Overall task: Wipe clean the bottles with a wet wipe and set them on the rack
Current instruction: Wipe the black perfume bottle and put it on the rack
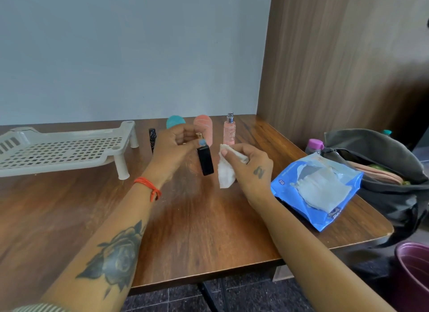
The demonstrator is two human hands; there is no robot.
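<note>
My left hand (pixel 173 146) pinches the top of a small black rectangular bottle (pixel 205 161), which hangs above the table. Just to its right, my right hand (pixel 249 165) grips a crumpled white wet wipe (pixel 225 172). The wipe and the black bottle are apart. Behind them stand a clear pink spray bottle (pixel 229 130), a salmon-pink rounded bottle (pixel 204 128), a teal rounded bottle (pixel 175 121) partly hidden by my left hand, and a thin dark tube (pixel 152 136). The beige perforated rack (pixel 60 149) stands at the left with nothing on it.
A blue pack of wet wipes (pixel 318 191) lies open at the table's right edge. Beyond it sit a dark open bag (pixel 383 163) and a purple-capped bottle (pixel 314 146). A maroon bin (pixel 413 274) stands on the floor at lower right. A wooden panel rises at the right.
</note>
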